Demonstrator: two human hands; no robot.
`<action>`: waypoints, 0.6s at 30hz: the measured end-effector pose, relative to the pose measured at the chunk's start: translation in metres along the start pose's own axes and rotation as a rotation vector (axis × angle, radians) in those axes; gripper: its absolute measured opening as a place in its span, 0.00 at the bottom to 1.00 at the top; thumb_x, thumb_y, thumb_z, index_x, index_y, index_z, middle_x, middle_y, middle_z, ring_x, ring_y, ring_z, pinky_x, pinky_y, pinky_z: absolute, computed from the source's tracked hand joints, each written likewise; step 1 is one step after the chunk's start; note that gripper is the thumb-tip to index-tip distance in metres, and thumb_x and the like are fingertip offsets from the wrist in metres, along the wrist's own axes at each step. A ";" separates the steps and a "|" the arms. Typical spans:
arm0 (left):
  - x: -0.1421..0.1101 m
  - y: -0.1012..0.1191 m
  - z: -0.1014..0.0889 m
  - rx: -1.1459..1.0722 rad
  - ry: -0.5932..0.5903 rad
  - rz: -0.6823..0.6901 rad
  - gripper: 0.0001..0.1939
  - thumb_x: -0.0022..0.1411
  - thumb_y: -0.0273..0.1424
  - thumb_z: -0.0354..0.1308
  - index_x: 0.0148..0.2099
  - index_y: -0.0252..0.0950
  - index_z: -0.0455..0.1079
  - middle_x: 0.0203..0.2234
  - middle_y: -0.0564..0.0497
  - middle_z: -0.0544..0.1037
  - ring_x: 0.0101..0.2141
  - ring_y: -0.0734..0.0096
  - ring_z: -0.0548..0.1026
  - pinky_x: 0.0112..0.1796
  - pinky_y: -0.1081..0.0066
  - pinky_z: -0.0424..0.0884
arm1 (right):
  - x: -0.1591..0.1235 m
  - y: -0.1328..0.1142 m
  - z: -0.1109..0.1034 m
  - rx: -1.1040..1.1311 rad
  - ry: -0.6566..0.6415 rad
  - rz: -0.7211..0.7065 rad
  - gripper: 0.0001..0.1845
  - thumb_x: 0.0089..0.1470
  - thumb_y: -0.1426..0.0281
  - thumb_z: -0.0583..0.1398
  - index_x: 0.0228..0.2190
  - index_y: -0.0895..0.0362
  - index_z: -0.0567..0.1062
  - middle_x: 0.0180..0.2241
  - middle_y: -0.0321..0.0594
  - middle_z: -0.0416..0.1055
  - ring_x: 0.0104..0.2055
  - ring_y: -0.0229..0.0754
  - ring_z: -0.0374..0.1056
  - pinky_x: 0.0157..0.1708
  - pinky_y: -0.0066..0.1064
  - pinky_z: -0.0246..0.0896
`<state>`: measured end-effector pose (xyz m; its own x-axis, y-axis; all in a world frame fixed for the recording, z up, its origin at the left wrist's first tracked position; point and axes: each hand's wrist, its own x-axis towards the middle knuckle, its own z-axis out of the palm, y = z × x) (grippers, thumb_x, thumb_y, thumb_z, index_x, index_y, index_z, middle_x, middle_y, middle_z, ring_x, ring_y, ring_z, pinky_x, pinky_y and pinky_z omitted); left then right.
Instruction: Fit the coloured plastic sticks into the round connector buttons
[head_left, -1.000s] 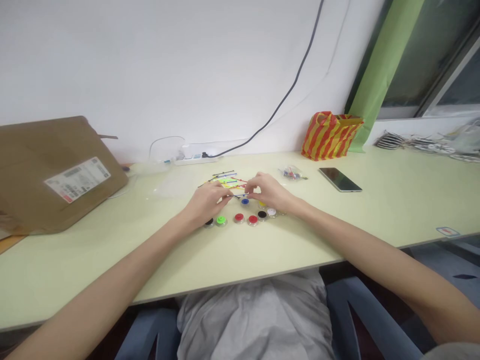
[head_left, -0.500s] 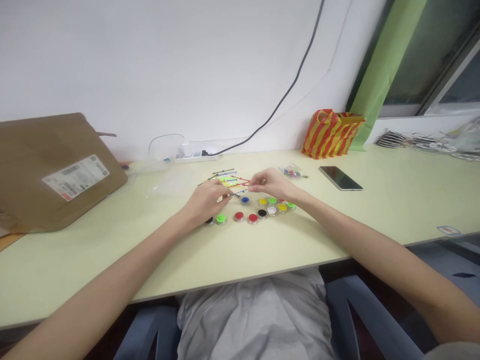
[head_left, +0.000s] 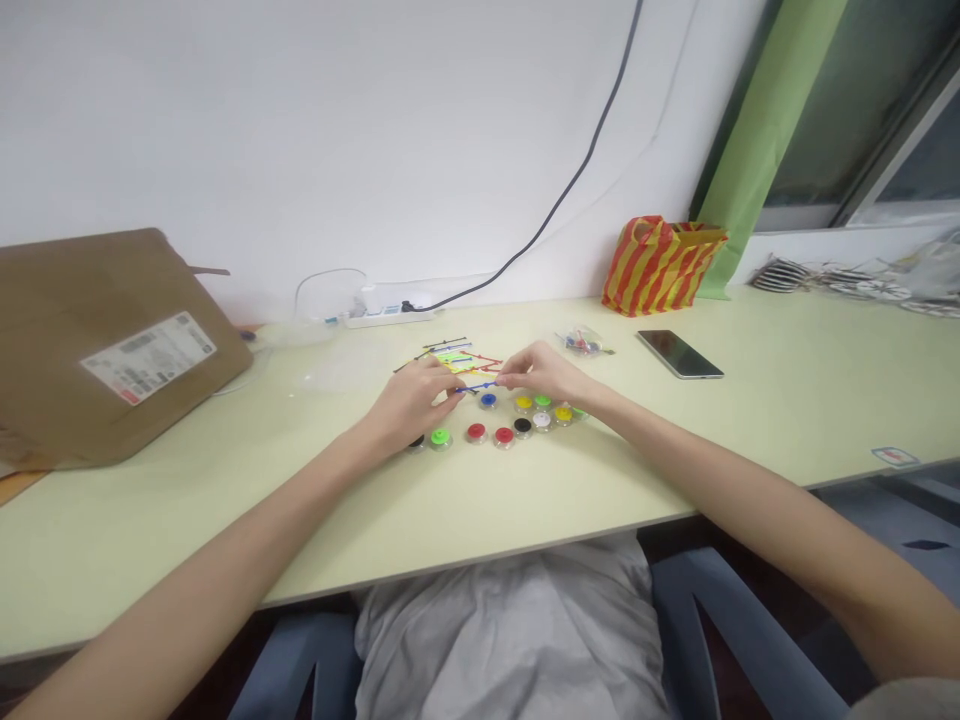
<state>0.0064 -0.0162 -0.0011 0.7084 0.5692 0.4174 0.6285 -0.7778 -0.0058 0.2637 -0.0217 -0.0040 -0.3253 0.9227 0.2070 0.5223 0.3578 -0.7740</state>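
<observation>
1 blue stick (head_left: 480, 386) shows in the head view, gripped at each end: the left hand (head_left: 421, 402) pinches its left tip, the right hand (head_left: 547, 370) its right, just beyond a blue-topped disc (head_left: 489, 400). Only that stick is taken up; other coloured sticks (head_left: 480, 357) lie piled behind, and the remaining discs (head_left: 476, 432) sit in front, apparently unattached to any stick.

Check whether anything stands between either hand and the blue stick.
Nothing visible does: the left hand and right hand both have fingertips at the blue stick. The blue disc sits just nearer the person, not between.
</observation>
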 end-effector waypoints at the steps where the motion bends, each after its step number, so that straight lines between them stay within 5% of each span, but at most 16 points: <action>1: 0.000 0.000 0.000 -0.001 -0.003 0.012 0.13 0.71 0.32 0.53 0.43 0.36 0.79 0.36 0.46 0.83 0.43 0.56 0.74 0.43 0.60 0.69 | 0.000 0.000 0.000 -0.006 -0.014 -0.007 0.19 0.52 0.58 0.66 0.32 0.63 0.84 0.28 0.42 0.76 0.29 0.38 0.63 0.29 0.30 0.56; 18: 0.001 -0.003 0.005 0.021 -0.059 0.064 0.12 0.69 0.31 0.56 0.46 0.37 0.81 0.37 0.44 0.81 0.43 0.57 0.75 0.42 0.62 0.71 | 0.002 0.003 -0.001 -0.128 -0.082 -0.074 0.16 0.53 0.63 0.63 0.33 0.64 0.85 0.25 0.40 0.75 0.28 0.37 0.60 0.30 0.29 0.53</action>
<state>0.0066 -0.0123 -0.0050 0.7648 0.5334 0.3613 0.5872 -0.8079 -0.0502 0.2652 -0.0184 -0.0052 -0.4269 0.8803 0.2071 0.5893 0.4445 -0.6747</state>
